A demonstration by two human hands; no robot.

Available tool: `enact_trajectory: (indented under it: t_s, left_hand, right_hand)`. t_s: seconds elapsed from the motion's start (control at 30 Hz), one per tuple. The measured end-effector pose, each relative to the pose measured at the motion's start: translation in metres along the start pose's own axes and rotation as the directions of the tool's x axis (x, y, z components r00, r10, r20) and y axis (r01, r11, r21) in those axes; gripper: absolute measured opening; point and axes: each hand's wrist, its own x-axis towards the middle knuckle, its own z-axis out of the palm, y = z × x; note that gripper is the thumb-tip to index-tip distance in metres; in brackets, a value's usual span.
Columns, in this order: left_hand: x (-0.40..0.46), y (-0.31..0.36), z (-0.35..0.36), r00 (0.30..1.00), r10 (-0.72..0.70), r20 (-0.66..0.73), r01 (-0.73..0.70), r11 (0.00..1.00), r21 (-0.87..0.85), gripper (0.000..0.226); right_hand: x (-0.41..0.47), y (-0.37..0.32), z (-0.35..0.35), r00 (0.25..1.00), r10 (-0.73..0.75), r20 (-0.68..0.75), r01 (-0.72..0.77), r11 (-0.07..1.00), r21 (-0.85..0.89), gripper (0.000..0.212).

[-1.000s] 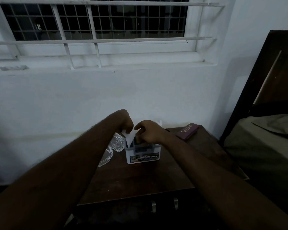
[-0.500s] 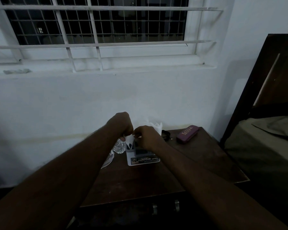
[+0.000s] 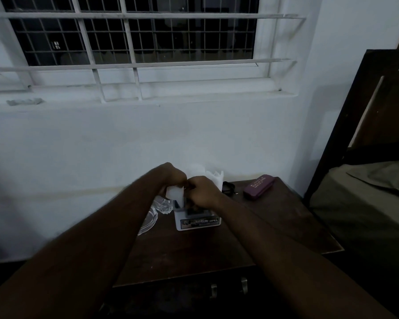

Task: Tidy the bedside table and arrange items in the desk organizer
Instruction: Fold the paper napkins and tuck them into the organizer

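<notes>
A white desk organizer (image 3: 197,222) with a dark label stands on the dark wooden bedside table (image 3: 217,249). Both hands meet just above it. My left hand (image 3: 173,176) and my right hand (image 3: 202,192) pinch a white piece of paper (image 3: 176,196) that hangs down into the organizer's left side. More white paper (image 3: 214,178) sticks up behind my right hand. Dark items sit inside the organizer, too dim to name.
A maroon case (image 3: 259,186) lies at the table's back right, with a small black object (image 3: 228,188) beside it. Clear glassware (image 3: 161,204) and a glass dish (image 3: 149,223) sit left of the organizer. A bed (image 3: 364,203) adjoins on the right; the wall is behind.
Both hands have stayed together over the organizer, and the white paper now hangs lower between them. The view has tilted slightly.
</notes>
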Motion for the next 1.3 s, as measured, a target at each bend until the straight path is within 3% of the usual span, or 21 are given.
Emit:
enact_trajectory:
  t_s: [0.17,0.33,0.4,0.5,0.6,0.73,0.83,1.0,1.2,1.3]
  left_hand:
    - [0.004,-0.002,0.0,1.0,-0.007,-0.023,0.001,0.974,-0.225,0.012]
    - [0.004,-0.003,0.001,0.999,-0.045,0.019,0.048,0.988,-0.15,0.004]
    - [0.006,-0.002,0.0,0.999,-0.046,0.015,0.048,0.99,-0.132,0.008]
    - [0.009,-0.002,-0.003,1.0,-0.021,0.002,0.021,0.99,-0.142,0.018]
    - [0.011,-0.006,-0.005,0.999,-0.023,0.029,0.027,0.992,-0.122,0.029]
    - [0.011,-0.014,-0.004,0.998,0.02,-0.061,-0.024,0.998,-0.064,0.034]
    - [0.007,-0.019,0.002,0.99,0.093,-0.105,-0.076,0.986,0.148,0.012]
    - [0.008,-0.018,0.016,0.984,0.169,-0.049,-0.148,0.946,0.289,0.018]
    - [0.041,-0.017,0.017,0.974,0.202,-0.098,-0.158,0.927,0.34,0.031]
    - [0.061,-0.024,0.02,0.942,0.278,-0.188,-0.182,0.894,0.409,0.025]
  right_hand:
    - [-0.003,-0.005,0.002,0.989,0.149,0.022,-0.15,0.953,0.263,0.031]
    - [-0.004,-0.01,-0.001,0.973,0.191,0.128,-0.217,0.946,0.24,0.027]
    - [-0.004,-0.009,-0.003,0.978,0.187,0.088,-0.202,0.954,0.222,0.032]
    - [-0.004,-0.005,-0.006,0.986,0.163,0.026,-0.165,0.974,0.156,0.042]
    - [-0.007,-0.004,-0.006,0.995,0.102,-0.001,-0.102,0.994,0.029,0.035]
    - [-0.028,0.008,-0.011,0.955,-0.125,-0.269,0.057,0.968,-0.246,0.027]
    - [-0.046,0.022,-0.008,0.971,-0.2,-0.133,0.116,0.875,-0.47,0.024]
    - [-0.041,0.033,0.003,0.976,-0.202,-0.077,0.088,0.695,-0.713,0.03]
    - [-0.005,0.046,0.0,0.978,-0.197,-0.063,0.095,0.696,-0.712,0.028]
    - [0.015,0.058,-0.002,0.974,-0.212,-0.074,0.099,0.7,-0.707,0.03]
